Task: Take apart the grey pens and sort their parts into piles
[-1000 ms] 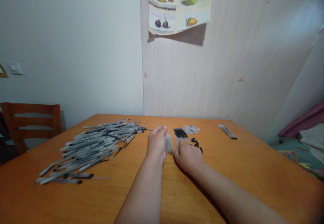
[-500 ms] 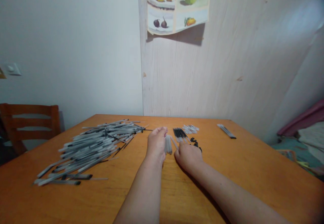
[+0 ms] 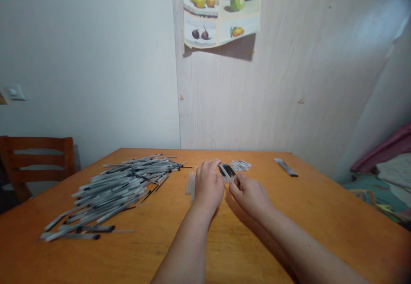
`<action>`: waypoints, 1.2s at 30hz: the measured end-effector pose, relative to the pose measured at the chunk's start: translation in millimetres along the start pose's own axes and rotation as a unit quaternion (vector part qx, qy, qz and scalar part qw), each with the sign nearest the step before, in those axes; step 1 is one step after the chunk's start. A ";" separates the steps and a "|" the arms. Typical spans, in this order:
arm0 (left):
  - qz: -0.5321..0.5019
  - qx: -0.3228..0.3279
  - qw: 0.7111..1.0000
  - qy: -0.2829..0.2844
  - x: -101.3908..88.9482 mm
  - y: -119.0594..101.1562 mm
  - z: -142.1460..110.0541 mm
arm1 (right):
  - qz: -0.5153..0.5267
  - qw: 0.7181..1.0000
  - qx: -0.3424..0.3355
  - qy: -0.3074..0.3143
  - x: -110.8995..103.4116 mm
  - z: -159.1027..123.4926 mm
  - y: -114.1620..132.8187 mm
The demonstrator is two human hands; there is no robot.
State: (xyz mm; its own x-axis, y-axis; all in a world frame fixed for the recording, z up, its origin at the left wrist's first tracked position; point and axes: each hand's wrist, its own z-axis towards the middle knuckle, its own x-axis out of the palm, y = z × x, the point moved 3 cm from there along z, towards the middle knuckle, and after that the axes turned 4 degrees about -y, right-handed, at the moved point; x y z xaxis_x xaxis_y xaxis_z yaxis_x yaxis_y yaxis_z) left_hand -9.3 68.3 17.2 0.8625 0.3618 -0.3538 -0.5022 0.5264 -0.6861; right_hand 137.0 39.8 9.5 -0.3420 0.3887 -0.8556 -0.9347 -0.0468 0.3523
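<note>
My right hand (image 3: 250, 194) is closed, thumb and fingers pinching the near end of a whitish pen barrel (image 3: 226, 173). The barrel slants away to the left, its far end close to the fingertips of my left hand (image 3: 209, 183). That left hand is curled with the knuckles up; what its fingers hold is hidden. Beyond the barrel lie dark ink refills (image 3: 233, 168), partly covered. To the left of my left hand, several clear pen tubes (image 3: 189, 184) lie side by side, some hidden by the hand.
A large pile of pens and tubes (image 3: 122, 190) spreads over the table's left side. Small white pieces (image 3: 240, 165) lie behind the refills. A small bundle of pens (image 3: 285, 167) rests at the back right. A wooden chair (image 3: 40, 158) stands at the left.
My left hand has moved right, off the row of clear tubes, toward the right hand. The barrel in my right hand now reaches across the refills. The view has shifted slightly.
</note>
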 end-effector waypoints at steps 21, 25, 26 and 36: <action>-0.009 0.002 0.997 0.074 2.7 -12.0 -5.8 | 0.455 0.887 0.076 -0.020 -8.3 19.0 -31.1; -0.096 -0.068 0.993 0.026 1.4 -0.7 -2.5 | 0.417 0.904 0.073 -0.054 0.1 24.6 -41.3; -0.117 -0.086 0.989 0.013 1.3 3.1 -1.4 | 0.401 0.911 0.074 -0.060 3.0 26.3 -44.3; -0.219 -0.247 0.940 -0.080 2.0 20.1 5.8 | 0.088 0.993 0.082 -0.006 22.7 54.9 -62.8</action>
State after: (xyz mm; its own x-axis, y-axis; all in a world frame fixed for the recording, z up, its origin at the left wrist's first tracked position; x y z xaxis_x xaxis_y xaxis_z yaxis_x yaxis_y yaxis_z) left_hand -18.0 84.1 6.3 0.9398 0.3252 0.1051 0.0240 0.2440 -0.9695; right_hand 193.3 102.1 -11.2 -0.4963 0.3987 -0.7712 -0.8320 0.0350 0.5536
